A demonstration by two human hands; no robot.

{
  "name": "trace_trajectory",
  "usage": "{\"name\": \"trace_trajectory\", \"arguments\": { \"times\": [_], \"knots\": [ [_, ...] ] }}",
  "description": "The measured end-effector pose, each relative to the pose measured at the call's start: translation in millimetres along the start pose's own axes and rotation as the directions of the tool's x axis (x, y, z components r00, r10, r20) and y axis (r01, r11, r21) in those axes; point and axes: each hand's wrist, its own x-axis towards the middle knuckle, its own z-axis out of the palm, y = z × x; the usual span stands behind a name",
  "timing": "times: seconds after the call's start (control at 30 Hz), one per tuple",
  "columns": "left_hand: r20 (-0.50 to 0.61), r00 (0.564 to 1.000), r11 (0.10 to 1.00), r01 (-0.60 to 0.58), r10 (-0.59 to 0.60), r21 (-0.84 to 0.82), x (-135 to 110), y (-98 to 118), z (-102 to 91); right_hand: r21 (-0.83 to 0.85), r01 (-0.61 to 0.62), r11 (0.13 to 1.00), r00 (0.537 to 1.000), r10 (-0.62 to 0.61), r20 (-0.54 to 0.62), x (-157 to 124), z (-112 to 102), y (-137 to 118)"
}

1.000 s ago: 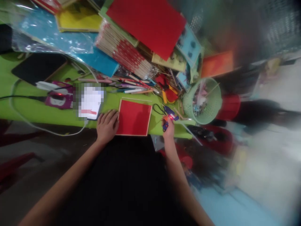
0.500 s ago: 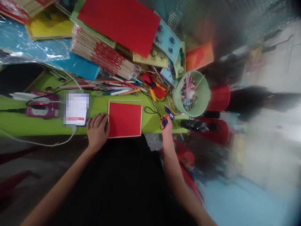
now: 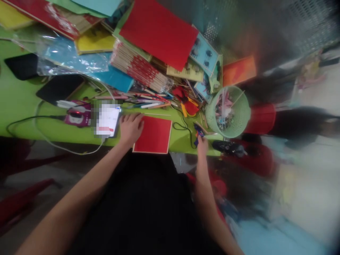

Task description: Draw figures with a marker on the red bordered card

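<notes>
A red square board [image 3: 153, 135] with a wooden edge lies on the green table [image 3: 32, 127] in front of me. My left hand [image 3: 130, 127] rests on its left edge, fingers curled over the corner. My right hand [image 3: 202, 143] is closed around a small blue glue gun [image 3: 198, 134] at the table's right end, its black cord [image 3: 183, 125] looping toward the board.
A phone [image 3: 107, 120] and a purple device [image 3: 77, 118] sit left of the board. Pens, sticks and stacked coloured paper [image 3: 159, 32] crowd the back. A green basket [image 3: 228, 111] and a red cup [image 3: 261, 118] stand at the right.
My left hand has slid up along the board's left edge toward its top corner. My right hand with the glue gun has shifted a little right, nearer the basket.
</notes>
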Motion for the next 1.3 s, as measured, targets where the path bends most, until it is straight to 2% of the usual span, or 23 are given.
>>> {"name": "trace_trajectory", "arguments": {
  "times": [0.1, 0.2, 0.33, 0.43, 0.5, 0.6, 0.67, 0.77, 0.87, 0.93, 1.03, 1.13, 1.23, 1.3],
  "knots": [
    [0.043, 0.998, 0.998, -0.055, 0.055, 0.005, 30, 2, 6.3, -0.133, 0.043, 0.99, 0.989, -0.061, -0.133, -9, -1, -9],
    [0.12, 0.986, 0.993, -0.121, 0.12, 0.002, 56, 4, 15.4, -0.203, 0.133, 0.97, 0.978, -0.162, -0.135, -14, 7, -26],
    [0.224, 0.959, 0.984, -0.18, 0.174, 0.006, 81, 5, 29.6, -0.209, 0.282, 0.936, 0.959, -0.284, 0.019, -10, 29, -56],
    [0.28, 0.942, 0.98, -0.199, 0.184, 0.026, 92, 6, 38.2, -0.186, 0.376, 0.908, 0.923, -0.351, 0.156, -3, 55, -76],
    [0.314, 0.93, 0.976, -0.214, 0.191, 0.04, 97, 8, 42.8, -0.184, 0.504, 0.844, 0.845, -0.438, 0.306, 2, 75, -88],
    [0.352, 0.914, 0.97, -0.236, 0.201, 0.06, 103, 11, 48.0, -0.218, 0.616, 0.757, 0.742, -0.465, 0.483, 8, 107, -103],
    [0.367, 0.907, 0.966, -0.25, 0.207, 0.073, 105, 14, 49.2, -0.267, 0.674, 0.689, 0.688, -0.455, 0.565, 12, 126, -111],
    [0.376, 0.9, 0.958, -0.272, 0.221, 0.088, 104, 16, 46.2, -0.32, 0.744, 0.586, 0.634, -0.469, 0.615, 15, 148, -121],
    [0.362, 0.902, 0.953, -0.288, 0.237, 0.093, 101, 18, 39.4, -0.338, 0.803, 0.491, 0.57, -0.468, 0.676, 15, 161, -130],
    [0.346, 0.907, 0.953, -0.289, 0.242, 0.092, 99, 21, 34.6, -0.334, 0.824, 0.457, 0.54, -0.458, 0.706, 15, 167, -135],
    [0.312, 0.92, 0.957, -0.276, 0.236, 0.09, 100, 27, 25.9, -0.332, 0.832, 0.443, 0.526, -0.445, 0.724, 16, 170, -142],
    [0.246, 0.948, 0.969, -0.231, 0.203, 0.091, 95, 29, 11.6, -0.357, 0.829, 0.432, 0.537, -0.434, 0.723, 17, 163, -145],
    [0.161, 0.98, 0.986, -0.133, 0.116, 0.099, 72, 22, -6.0, -0.383, 0.824, 0.417, 0.55, -0.429, 0.716, 13, 147, -143],
    [0.115, 0.993, 0.994, -0.041, 0.029, 0.105, 49, 14, -14.4, -0.378, 0.838, 0.394, 0.533, -0.438, 0.724, 7, 137, -139]
  ]
}}
